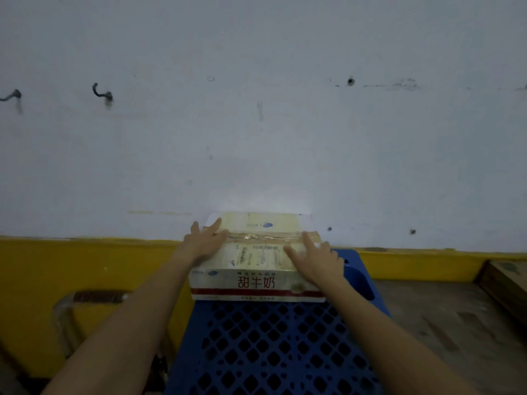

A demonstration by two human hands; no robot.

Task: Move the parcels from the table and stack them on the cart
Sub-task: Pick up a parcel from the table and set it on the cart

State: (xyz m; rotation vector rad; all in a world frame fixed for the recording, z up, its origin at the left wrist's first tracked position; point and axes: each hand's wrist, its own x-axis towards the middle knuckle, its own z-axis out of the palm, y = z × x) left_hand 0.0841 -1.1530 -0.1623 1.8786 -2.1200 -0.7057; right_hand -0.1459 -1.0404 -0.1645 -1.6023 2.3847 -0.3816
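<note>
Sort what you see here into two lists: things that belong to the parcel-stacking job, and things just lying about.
Part of the job:
parcel
blue cart deck
left hand, flat on the parcel
right hand, flat on the parcel

Just lying about:
wall hooks
metal handle on the left
wooden board on the right

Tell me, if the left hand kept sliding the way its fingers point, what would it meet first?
Probably the white wall. The left hand lies flat on the taped carton, fingers pointing toward the far edge; the wall looks right behind the carton, though depth is unclear.
</note>
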